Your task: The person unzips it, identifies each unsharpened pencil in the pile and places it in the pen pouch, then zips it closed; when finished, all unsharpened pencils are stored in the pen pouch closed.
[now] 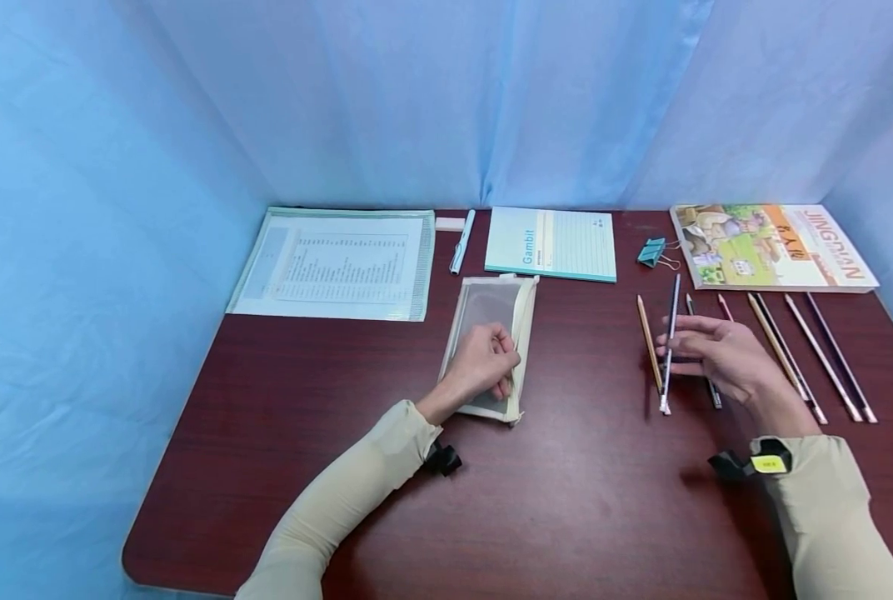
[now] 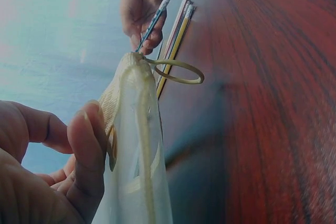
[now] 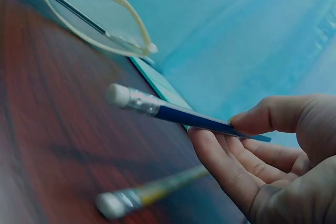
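My left hand (image 1: 484,362) pinches the cream zip edge of a see-through mesh pencil pouch (image 1: 484,298) at the middle of the table. In the left wrist view the pouch (image 2: 152,182) stands raised beside the thumb, and a cord loop (image 2: 181,80) hangs from its far end. My right hand (image 1: 727,358) holds a dark blue pencil (image 1: 672,325) between thumb and fingers. Its white eraser end (image 3: 119,96) points away from the palm. Close beside that hand, a yellow pencil (image 1: 647,337) lies on the table. A dark green pencil (image 1: 714,393) lies partly hidden under the hand.
Several more pencils (image 1: 821,354) lie in a row at the right. Behind them are a picture book (image 1: 776,250) and a teal binder clip (image 1: 651,252). A notebook (image 1: 551,242), a pen (image 1: 462,242) and a clear document folder (image 1: 334,267) lie along the back, before a blue curtain (image 1: 416,100).
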A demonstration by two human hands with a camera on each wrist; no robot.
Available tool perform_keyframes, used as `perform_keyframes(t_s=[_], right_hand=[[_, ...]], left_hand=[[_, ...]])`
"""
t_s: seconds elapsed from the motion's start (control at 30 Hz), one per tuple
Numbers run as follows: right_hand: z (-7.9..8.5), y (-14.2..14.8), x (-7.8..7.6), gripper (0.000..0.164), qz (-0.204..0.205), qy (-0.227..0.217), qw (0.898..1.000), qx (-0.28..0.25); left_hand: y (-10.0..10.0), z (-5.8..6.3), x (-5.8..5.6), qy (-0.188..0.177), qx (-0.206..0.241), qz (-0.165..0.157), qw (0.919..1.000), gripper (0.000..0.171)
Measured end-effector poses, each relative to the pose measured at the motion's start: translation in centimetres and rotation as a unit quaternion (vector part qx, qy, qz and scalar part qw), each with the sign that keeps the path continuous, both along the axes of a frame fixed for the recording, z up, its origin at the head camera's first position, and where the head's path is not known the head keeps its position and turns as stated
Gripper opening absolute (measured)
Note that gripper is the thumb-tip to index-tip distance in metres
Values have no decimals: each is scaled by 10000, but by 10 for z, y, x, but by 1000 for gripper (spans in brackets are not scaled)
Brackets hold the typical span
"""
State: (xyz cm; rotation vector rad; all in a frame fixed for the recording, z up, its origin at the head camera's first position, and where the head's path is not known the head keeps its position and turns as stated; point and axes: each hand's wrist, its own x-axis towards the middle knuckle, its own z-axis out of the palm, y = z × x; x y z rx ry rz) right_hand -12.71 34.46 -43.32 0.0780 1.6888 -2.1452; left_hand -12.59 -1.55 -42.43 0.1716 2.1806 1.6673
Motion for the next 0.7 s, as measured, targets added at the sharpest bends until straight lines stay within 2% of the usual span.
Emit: perform_keyframes(t_s=[0.5,0.6,0.7], right_hand=[[-4,-75,-8,25,795,-94,9967,146],[-6,-89,-10,32,962,-165,9945,381],[-8,-104,-13,46,1141,-260,9908,674]], left_hand=[[0,1,-1,11,-35,28,10000,9],[0,0,-1,3,-24,35,10000,9],[-1,0,-1,-1,-17,41,10000,9]])
